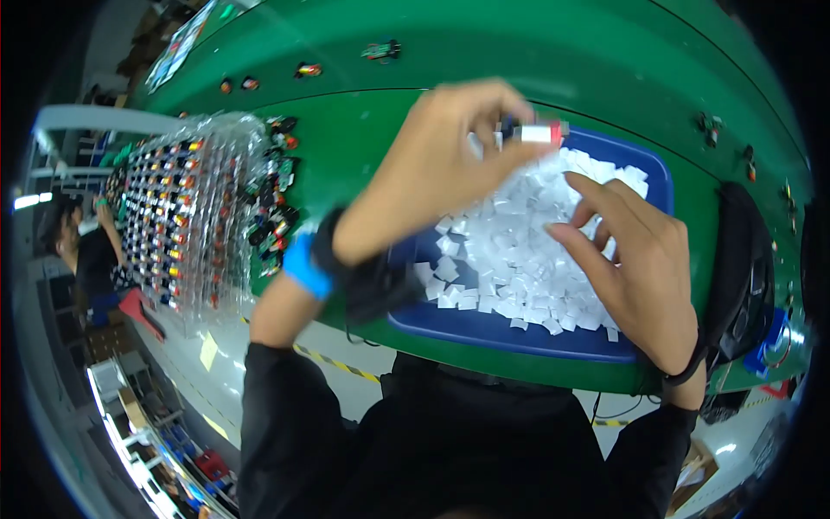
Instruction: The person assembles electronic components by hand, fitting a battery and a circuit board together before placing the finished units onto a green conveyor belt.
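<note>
My left hand [441,151], smeared a little by motion, is closed on a small part [538,133] with a white face and a red end. It is held between thumb and fingers above the far side of a blue tray [519,343]. Many small white square pieces [519,246], like paper or foam, lie heaped in that tray. Over the tray's right side hovers my right hand [635,251]. Its thumb and index finger are apart, and nothing shows between them.
Stacked clear plastic trays [173,216] of small parts stand at left, beside a loose pile of parts [277,208]. A few small circuit parts [380,51] lie on the green surface beyond. A black bag [739,268] rests at right. Another person [86,251] is at far left.
</note>
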Tool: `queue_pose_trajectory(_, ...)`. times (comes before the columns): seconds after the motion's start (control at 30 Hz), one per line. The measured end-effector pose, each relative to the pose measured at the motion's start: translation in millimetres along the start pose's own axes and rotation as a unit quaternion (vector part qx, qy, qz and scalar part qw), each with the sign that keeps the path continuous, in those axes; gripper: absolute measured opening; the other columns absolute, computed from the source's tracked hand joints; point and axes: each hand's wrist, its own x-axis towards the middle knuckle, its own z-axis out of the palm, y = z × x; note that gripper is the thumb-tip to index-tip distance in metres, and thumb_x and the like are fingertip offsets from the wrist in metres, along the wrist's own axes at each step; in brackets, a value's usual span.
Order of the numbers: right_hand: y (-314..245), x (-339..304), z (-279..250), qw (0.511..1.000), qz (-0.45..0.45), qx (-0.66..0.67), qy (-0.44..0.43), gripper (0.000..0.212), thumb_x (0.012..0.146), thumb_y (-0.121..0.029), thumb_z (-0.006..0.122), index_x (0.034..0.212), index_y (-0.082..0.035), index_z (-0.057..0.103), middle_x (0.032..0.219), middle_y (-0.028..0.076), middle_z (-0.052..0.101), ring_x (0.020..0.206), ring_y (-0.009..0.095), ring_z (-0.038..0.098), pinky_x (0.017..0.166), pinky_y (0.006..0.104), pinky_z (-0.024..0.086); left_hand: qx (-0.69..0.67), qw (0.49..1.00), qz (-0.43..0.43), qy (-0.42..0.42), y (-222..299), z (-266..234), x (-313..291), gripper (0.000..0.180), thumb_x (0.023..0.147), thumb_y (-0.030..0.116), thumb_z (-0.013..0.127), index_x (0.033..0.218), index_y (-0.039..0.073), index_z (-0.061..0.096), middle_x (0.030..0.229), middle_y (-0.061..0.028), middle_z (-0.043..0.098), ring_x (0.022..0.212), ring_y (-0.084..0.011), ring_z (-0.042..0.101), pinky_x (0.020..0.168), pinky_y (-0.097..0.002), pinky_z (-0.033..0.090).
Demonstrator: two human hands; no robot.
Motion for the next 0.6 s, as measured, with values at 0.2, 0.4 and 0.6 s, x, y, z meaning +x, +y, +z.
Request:
queue_pose_trajectory(0.2,-11,3,1,0.998,-0.035,-0.06,-0.005,0.033,0.079,-0.013,0.079,0.107,-0.001,0.066,0.074,0.007,0.062,0.055,0.021,0.059,0.048,0.0316,0.043,0.217,0.968,-0.116,0.043,-109,-70,79,0.054,0.09,0.043,0.071,0.117,-0.003,0.062,0.092,-0.0136,0.07,0.064,-0.0167,0.065,0.054,-0.0307,0.05)
queue_pose_trajectory(0.4,2,1,-9,0.997,-0.011,-0.075,0.012,0.031,0.079,-0.012,0.079,0.105,-0.002,0.066,0.073,0.007,0.062,0.057,0.021,0.06,0.048,0.031,0.043,0.438,0.883,0.041,0.163,-80,-134,-50,0.033,0.097,0.029,0.061,0.118,0.003,0.061,0.108,-0.0187,0.07,0.098,-0.0391,0.066,0.077,-0.0458,0.053)
queue_pose_trajectory(0.6,14,2,-3,0.994,-0.021,-0.095,-0.041,0.029,0.079,-0.008,0.078,0.106,-0.002,0.068,0.076,0.008,0.063,0.058,0.019,0.056,0.049,0.0302,0.041,0.585,0.765,-0.225,0.147,-58,-108,-227,0.031,0.093,0.034,0.067,0.102,0.005,0.062,0.095,-0.0145,0.068,0.081,-0.037,0.065,0.067,-0.045,0.05)
